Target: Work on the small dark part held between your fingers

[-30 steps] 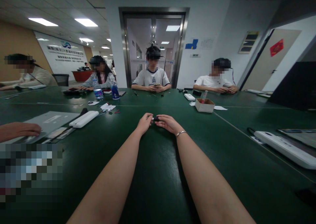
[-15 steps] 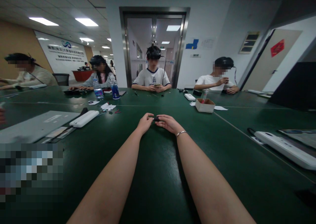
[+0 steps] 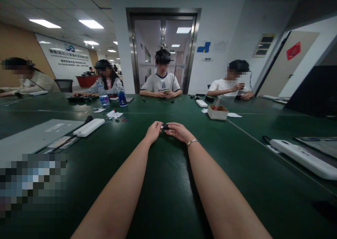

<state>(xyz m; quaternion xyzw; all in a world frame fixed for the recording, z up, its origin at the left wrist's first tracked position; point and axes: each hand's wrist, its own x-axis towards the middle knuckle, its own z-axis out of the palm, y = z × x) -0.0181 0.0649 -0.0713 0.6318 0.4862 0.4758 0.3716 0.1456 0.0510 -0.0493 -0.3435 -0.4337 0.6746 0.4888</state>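
Both hands meet over the dark green table (image 3: 168,183), a little above or resting on its top. Between them is a small black object (image 3: 165,127) with a shiny, silvery end; its kind is too small to make out. My right hand (image 3: 179,131), with a silver bracelet (image 3: 193,141) at the wrist, grips the black part between thumb and fingers. At the silvery end, my left hand (image 3: 153,131) is closed in a pinch. The fingertips partly hide the object.
White power banks or strips lie left (image 3: 88,127) and right (image 3: 302,158). Ahead are a small box (image 3: 217,112), paper scraps (image 3: 114,114) and two bottles (image 3: 122,96). Several people wearing headsets sit around the table; the person opposite (image 3: 162,83) holds a phone.
My left fingertips have drawn slightly left and closed together, and more of the silvery end shows between the hands. My right hand keeps its hold. The view has shifted very slightly.
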